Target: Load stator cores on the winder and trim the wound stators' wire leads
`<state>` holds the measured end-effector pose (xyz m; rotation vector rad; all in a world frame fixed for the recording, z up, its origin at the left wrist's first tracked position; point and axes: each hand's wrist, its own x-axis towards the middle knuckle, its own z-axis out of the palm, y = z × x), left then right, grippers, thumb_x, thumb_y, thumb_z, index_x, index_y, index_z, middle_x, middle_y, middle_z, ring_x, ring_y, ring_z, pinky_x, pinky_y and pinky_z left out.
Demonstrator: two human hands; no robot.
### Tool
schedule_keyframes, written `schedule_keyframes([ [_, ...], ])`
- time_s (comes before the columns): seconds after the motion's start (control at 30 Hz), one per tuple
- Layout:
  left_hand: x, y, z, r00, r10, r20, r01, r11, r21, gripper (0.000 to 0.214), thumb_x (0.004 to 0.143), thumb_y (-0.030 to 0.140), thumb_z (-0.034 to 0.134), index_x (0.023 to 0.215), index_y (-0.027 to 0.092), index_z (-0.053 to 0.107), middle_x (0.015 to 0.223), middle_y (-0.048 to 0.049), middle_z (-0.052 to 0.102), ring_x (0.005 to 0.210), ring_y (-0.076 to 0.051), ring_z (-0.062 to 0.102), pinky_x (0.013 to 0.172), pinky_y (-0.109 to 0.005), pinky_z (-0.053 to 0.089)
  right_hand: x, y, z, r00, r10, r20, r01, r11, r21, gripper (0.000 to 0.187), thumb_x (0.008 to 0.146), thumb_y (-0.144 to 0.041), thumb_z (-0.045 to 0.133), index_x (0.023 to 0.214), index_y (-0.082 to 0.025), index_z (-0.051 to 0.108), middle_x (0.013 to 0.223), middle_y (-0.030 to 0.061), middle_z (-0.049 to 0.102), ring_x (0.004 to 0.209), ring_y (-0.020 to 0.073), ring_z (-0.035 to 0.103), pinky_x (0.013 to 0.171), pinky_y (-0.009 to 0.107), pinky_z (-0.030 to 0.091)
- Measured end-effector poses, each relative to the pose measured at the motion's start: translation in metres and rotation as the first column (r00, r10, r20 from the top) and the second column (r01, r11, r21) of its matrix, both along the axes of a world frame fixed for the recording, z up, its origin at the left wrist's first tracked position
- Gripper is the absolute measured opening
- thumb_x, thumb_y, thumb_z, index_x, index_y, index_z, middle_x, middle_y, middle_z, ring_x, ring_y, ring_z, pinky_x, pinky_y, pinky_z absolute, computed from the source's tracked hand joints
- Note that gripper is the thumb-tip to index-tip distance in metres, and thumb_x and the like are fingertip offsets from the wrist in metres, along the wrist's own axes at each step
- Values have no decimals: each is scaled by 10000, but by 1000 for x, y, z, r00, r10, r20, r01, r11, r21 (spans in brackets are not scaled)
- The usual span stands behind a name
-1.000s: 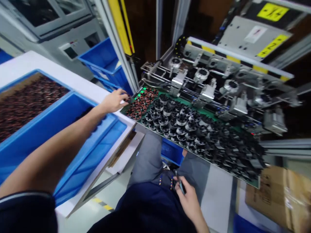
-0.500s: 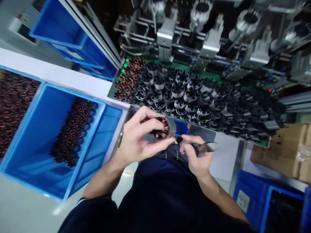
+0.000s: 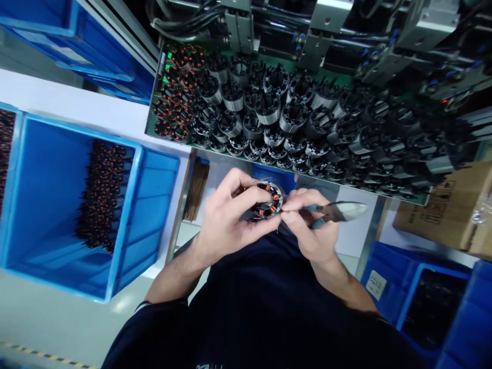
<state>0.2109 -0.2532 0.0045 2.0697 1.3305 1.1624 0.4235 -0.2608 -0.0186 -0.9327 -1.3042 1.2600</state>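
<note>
Wound stator [image 3: 277, 196] near the green tray [image 3: 151, 126]
Left hand [image 3: 232, 212] clasps it; right hand's [image 3: 315, 233] grip holds a teal-handled tool [image 3: 336, 211], best kept clear of windings [image 3: 273, 209].

Label [image 3: 375, 285] on blue bin [image 3: 389, 262], carton markings [image 3: 439, 193], shirt lettering [image 3: 209, 366], all unreadable

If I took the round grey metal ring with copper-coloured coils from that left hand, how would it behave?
The ring would probably feel stiff and heavyish, given its metallic look. Its circular outline suggests it could roll on edge. The thin reddish wires sticking out look floppy and might bend.
</note>
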Motion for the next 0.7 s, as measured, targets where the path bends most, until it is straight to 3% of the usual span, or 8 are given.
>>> schedule_keyframes([
  [0.1, 0, 0, -8, 988, 77, -135, -62, 992, 111, 224, 1040, 394, 959, 1155, 274, 809, 1243, -69, 809, 1040, -199, 826, 805, -289, 697, 10, 3, 5, 987, 152, -40, -157, 967, -200, 94, 1165, -274, 797, 1082, -231, 780, 900, 0, 674, 767, 134, 596, 742, 285, 522],
  [0.17, -1, 2, -13, 971, 116, -211, -74, 977, 199, 228, 1035, 369, 963, 1191, 273, 827, 1374, -91, 840, 1096, -228, 856, 859, -328, 723, 15, 3, 7, 939, 228, -259, -314, 876, -367, 179, 1176, -354, 795, 1068, -223, 737, 829, -22, 557, 709, 126, 488, 689, 278, 455],
  [0.23, -3, 6, -17, 966, 115, -232, -54, 966, 253, 251, 1016, 374, 987, 1204, 284, 847, 1454, -96, 852, 1106, -252, 875, 878, -379, 736, 18, 3, 10, 830, 198, -521, -462, 767, -445, 212, 1160, -377, 808, 1058, -222, 706, 771, -53, 421, 662, 113, 369, 652, 259, 393],
  [0.3, -2, 10, -20, 988, 93, -127, -63, 973, 223, 248, 990, 397, 1019, 1158, 296, 866, 1448, -83, 866, 1099, -259, 883, 840, -390, 727, 19, 2, 15, 719, 135, -682, -559, 695, -451, 238, 1138, -359, 815, 1012, -221, 667, 748, -68, 327, 639, 107, 284, 628, 242, 352],
  [0.4, 7, 9, -28, 960, 56, 276, -52, 998, -23, 233, 970, 433, 1044, 1017, 278, 877, 1303, -63, 889, 1148, -254, 879, 869, -359, 726, 22, -1, 26, 655, 87, -751, -608, 651, -455, 300, 1143, -329, 770, 939, -225, 577, 728, -68, 274, 625, 114, 233, 619, 244, 311],
  [0.53, 29, -5, -40, 689, 162, 706, 138, 927, -348, 409, 995, 607, 988, 860, 241, 866, 1021, -70, 859, 1079, -228, 851, 884, -320, 729, 30, -3, 29, 730, 127, -671, -550, 692, -467, 299, 1153, -370, 763, 957, -236, 582, 730, -61, 272, 637, 129, 258, 640, 274, 321],
  [0.6, 38, -12, -42, 572, 243, 783, 229, 870, -438, 455, 979, 643, 990, 833, 231, 862, 964, -77, 833, 1045, -234, 847, 818, -303, 738, 36, -7, 23, 816, 156, -556, -462, 754, -467, 256, 1163, -378, 763, 993, -237, 634, 758, -49, 301, 669, 141, 319, 660, 289, 352],
  [0.7, 43, -15, -39, 469, 345, 813, 260, 826, -501, 362, 974, 540, 1015, 886, 222, 866, 1121, -66, 847, 875, -181, 847, 707, -267, 745, 48, -18, 11, 955, 136, -262, -237, 883, -405, 131, 1205, -377, 718, 1191, -251, 751, 853, -17, 454, 766, 157, 473, 735, 316, 431],
])
